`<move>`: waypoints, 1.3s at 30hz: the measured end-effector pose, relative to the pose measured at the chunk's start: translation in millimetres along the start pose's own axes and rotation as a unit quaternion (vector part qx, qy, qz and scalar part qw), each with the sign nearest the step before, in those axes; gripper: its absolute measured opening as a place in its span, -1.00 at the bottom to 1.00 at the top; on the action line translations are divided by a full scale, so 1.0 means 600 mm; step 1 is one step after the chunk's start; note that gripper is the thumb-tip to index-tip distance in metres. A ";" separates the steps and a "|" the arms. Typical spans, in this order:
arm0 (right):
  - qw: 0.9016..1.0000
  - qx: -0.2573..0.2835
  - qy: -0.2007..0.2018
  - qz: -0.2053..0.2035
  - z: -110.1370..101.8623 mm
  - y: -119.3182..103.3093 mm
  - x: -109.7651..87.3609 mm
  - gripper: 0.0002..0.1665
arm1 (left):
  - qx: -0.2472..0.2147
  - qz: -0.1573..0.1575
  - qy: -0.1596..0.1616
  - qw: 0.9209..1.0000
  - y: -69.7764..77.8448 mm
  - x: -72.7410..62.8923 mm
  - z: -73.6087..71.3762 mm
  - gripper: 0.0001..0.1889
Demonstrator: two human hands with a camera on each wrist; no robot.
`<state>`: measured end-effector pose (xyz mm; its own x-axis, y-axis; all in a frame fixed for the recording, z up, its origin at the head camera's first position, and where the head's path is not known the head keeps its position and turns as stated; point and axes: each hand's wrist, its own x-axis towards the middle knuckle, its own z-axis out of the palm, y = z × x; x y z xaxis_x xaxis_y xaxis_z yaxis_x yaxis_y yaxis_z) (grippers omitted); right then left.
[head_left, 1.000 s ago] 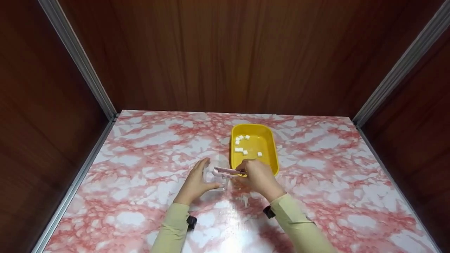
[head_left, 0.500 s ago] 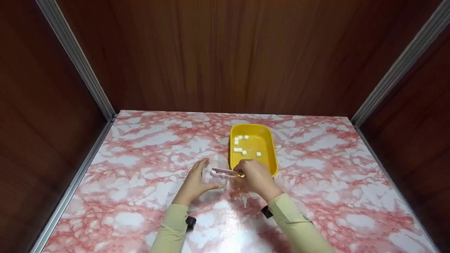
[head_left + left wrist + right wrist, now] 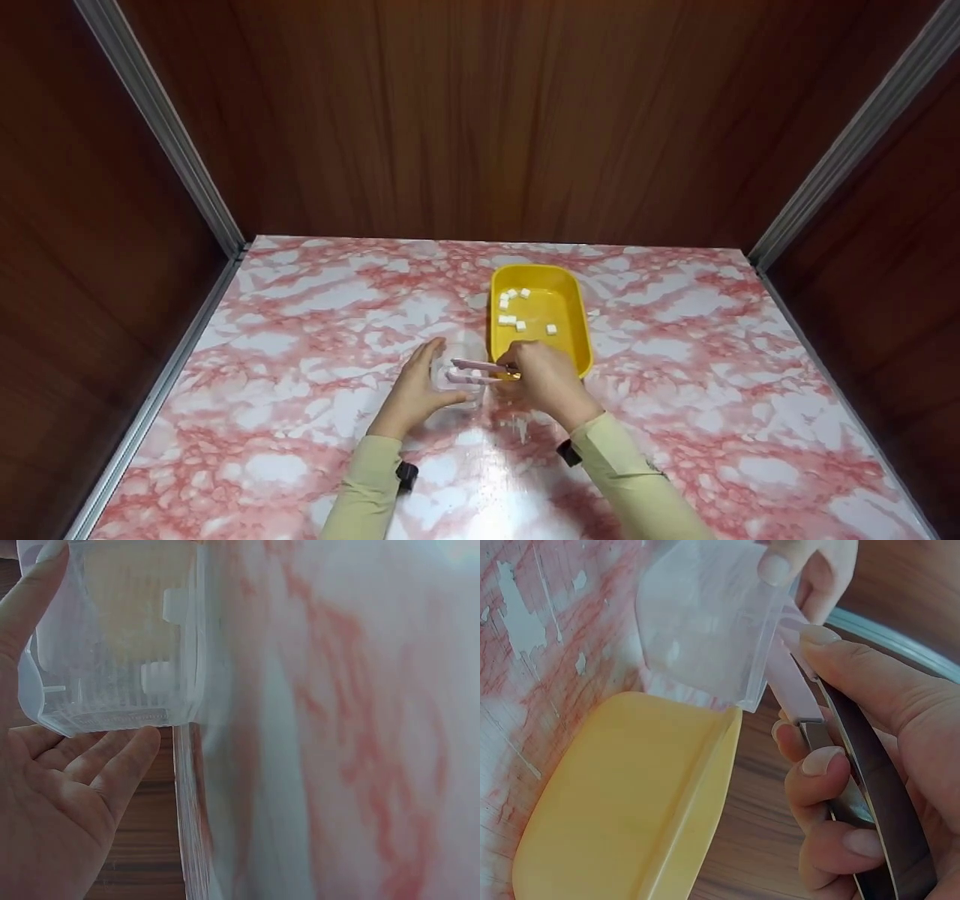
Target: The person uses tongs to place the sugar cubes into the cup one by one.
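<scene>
At the middle of the near half of the marbled table (image 3: 300, 337), with twelve o'clock toward the wood-panelled back wall (image 3: 487, 120), stands a clear plastic box (image 3: 690, 615). I see the left hand (image 3: 411, 386) come at it from between eight and nine o'clock, its thumb and fingers spread on either side of the walls and grasping it. Two whitish blocks (image 3: 157, 677) show blurrily through the plastic, low in the box.

At three o'clock from the box, the right hand (image 3: 546, 379) grips a pair of tongs (image 3: 793, 690), its fingers and thumb curled round the dark metal handles. The pale pink arms point to nine o'clock, their tips apart above the box; whether anything sits between them I cannot tell.

Just beside the box, at two o'clock, lies a yellow tray (image 3: 555, 304), and the right hand overlaps its six o'clock end. Most of its white cubes (image 3: 520, 326) gather along the side from eight to eleven o'clock, while one lies alone, just off the middle toward four. Both forearms wear pale green sleeves (image 3: 637, 480).
</scene>
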<state>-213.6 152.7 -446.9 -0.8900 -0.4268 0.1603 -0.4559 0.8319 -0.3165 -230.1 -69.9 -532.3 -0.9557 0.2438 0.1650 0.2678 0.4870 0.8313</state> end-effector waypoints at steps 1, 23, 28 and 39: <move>1.000 0.000 0.001 -0.001 0.000 0.000 0.000 -0.82 | -0.001 0.001 0.000 1.000 0.000 0.000 0.000 0.11; 1.000 -0.003 0.012 -0.004 0.004 0.006 -0.005 -0.70 | 0.001 0.018 0.006 1.000 0.001 -0.002 -0.001 0.11; 1.000 0.004 0.018 -0.006 0.002 0.009 -0.009 -0.67 | 0.005 0.006 0.001 1.000 0.003 -0.002 -0.002 0.11; 0.999 0.020 0.021 0.024 -0.020 0.021 -0.018 -0.59 | 0.011 -0.003 -0.006 1.000 0.004 -0.003 -0.002 0.10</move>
<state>-210.0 171.9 -441.5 -0.9107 -0.3700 0.1835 -0.4126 0.8361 -0.3616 -228.0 -70.0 -530.1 -0.9556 0.2513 0.1540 0.2653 0.5058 0.8208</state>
